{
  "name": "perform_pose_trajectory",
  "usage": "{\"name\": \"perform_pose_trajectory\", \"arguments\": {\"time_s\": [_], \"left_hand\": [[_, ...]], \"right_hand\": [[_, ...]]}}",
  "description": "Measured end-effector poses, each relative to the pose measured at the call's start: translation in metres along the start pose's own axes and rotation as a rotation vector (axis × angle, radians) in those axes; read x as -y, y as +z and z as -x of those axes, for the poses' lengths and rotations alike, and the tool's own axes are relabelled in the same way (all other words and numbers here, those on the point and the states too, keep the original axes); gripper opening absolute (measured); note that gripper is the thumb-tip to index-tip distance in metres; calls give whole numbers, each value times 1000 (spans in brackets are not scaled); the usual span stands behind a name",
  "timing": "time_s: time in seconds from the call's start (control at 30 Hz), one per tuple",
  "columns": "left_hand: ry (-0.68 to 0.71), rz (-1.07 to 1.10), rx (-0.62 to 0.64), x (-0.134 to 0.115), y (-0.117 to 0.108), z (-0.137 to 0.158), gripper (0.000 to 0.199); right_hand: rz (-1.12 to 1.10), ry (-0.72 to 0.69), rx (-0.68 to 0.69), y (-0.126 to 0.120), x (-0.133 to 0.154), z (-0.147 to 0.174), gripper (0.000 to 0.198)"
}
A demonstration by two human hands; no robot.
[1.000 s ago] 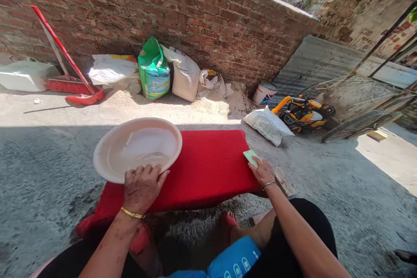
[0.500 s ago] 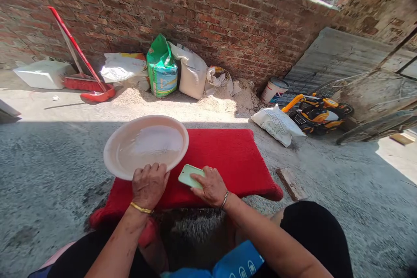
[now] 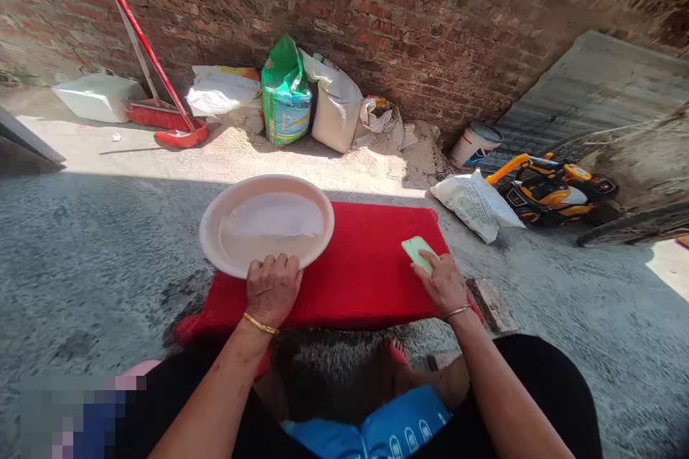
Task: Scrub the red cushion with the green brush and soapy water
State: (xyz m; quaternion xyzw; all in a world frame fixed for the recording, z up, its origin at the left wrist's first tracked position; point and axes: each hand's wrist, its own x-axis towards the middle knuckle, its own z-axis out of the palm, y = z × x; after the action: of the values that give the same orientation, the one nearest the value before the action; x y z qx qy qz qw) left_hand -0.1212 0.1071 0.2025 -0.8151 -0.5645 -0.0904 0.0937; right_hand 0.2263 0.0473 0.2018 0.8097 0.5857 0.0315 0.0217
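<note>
My left hand point(image 3: 274, 290) grips the near rim of a wide, pale pink basin point(image 3: 212, 247), fingers curled over the edge. Cloudy water lies in the basin, which stands on the left part of a red, fuzzy cloth point(image 3: 371, 258). Toward the cloth's right end, my right hand point(image 3: 446, 284) is closed on a flat light green plastic piece point(image 3: 415, 249) with rounded corners and a small hole near its far end. It lies against the cloth, so its underside is hidden.
Along the brick wall stand a red broom and dustpan point(image 3: 183, 136), a green sack point(image 3: 285, 97), a white sack point(image 3: 336, 109) and a bucket point(image 3: 476, 145). A filled bag point(image 3: 474, 202) and toy excavator point(image 3: 560, 190) lie at right. A loose brick point(image 3: 491, 305) sits beside the cloth.
My right hand has moved the light green piece from beside the basin to the cloth's right end. My left hand stays on the basin rim. The whole view has shifted slightly.
</note>
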Motion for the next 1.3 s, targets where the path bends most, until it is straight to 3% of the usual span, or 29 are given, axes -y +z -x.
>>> {"name": "perform_pose_trajectory", "arguments": {"time_s": [0.07,0.13,0.2,0.23,0.33,0.47,0.53,0.57,0.63,0.8,0.87,0.9,0.97,1.1,1.17,1.23,1.3], "left_hand": [[-4,3,0,-1,-1,-1,15],[-7,6,-3,-2,-1,-1,16],[-14,11,-7,-2,-3,-1,17],[-17,14,-7,-3,-3,-1,17],[-27,29,7,-4,-5,-1,16],[-33,67,23,-4,-6,0,18],[-32,77,24,-4,-7,1,19],[-33,77,27,-3,-7,1,18],[-36,68,30,-3,-7,1,18],[-29,37,14,-3,-6,1,18],[-34,36,11,-3,-5,1,16],[-38,39,9,-3,-4,1,16],[-37,46,6,-3,-4,1,15],[-24,45,6,-4,-4,1,16],[-24,41,14,-3,-5,1,17],[-24,35,17,-3,-5,2,18],[-26,27,13,-3,-5,2,17]], "right_hand": [[-80,-279,10,2,72,3,45],[-124,-442,18,6,129,5,45],[-130,-495,35,9,152,2,46],[-118,-486,49,11,148,-1,47],[-36,-311,109,14,80,-14,48],[96,199,213,8,-48,-22,53],[119,331,201,3,-76,-21,56],[102,316,179,1,-75,-20,56],[22,165,133,-1,-43,-21,53],[-84,-236,90,5,99,-35,50],[-84,-300,97,10,121,-40,50],[-80,-306,105,13,118,-41,50],[-56,-234,129,18,83,-42,50],[26,212,207,21,-40,-38,56],[65,394,186,19,-82,-37,58],[48,410,141,15,-91,-41,59],[-13,293,102,12,-66,-53,57]]}}
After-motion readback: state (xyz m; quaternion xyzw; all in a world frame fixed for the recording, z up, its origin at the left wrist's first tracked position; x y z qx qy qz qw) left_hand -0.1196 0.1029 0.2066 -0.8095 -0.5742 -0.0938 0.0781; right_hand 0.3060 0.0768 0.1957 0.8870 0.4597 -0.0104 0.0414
